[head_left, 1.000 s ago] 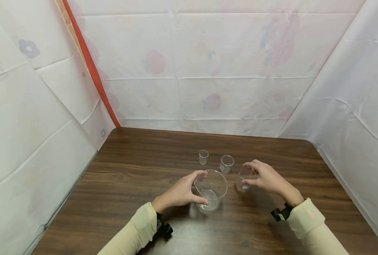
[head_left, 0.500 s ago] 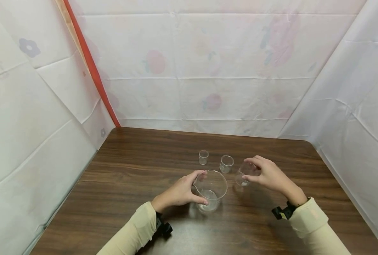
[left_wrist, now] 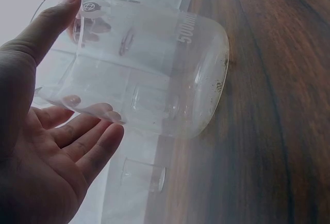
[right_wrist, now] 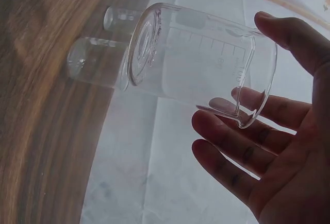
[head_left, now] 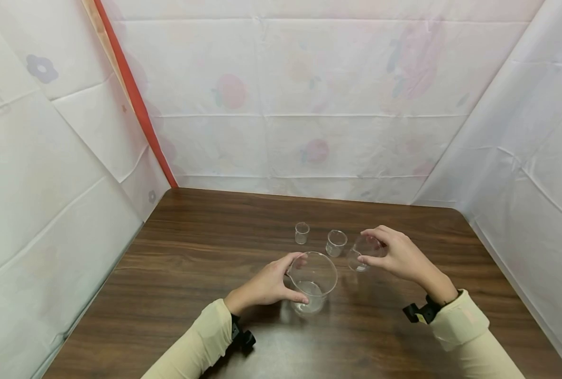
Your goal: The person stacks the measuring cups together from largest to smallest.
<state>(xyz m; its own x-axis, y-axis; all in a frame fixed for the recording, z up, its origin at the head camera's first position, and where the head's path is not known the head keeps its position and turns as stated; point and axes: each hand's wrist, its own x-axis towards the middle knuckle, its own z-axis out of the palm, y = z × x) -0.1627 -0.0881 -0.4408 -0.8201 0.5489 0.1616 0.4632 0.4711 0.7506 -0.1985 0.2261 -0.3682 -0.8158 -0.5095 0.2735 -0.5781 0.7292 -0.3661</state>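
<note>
A large clear glass beaker (head_left: 311, 308) with white markings stands upright in front of me on the brown table. My left hand (head_left: 266, 284) holds it near the rim from the left, thumb on the near side and fingers on the far side. To its right, my right hand (head_left: 399, 256) grips a medium glass beaker (right_wrist: 196, 54) by the rim between thumb and fingers. In the right wrist view this beaker's base shows clear of the tabletop. Just left of it stands a smaller beaker (head_left: 336, 245), and further left the smallest beaker (head_left: 302, 234).
The wooden table (head_left: 190, 252) runs back to a white patterned cloth (head_left: 271, 142). Similar cloth hangs on both sides, with a red strip (head_left: 138, 102) at the back left corner. Black wrist cameras sit at both cuffs.
My right hand has moved slightly away from me, carrying the medium beaker further back toward the smaller ones. The left hand and the large beaker stay in place.
</note>
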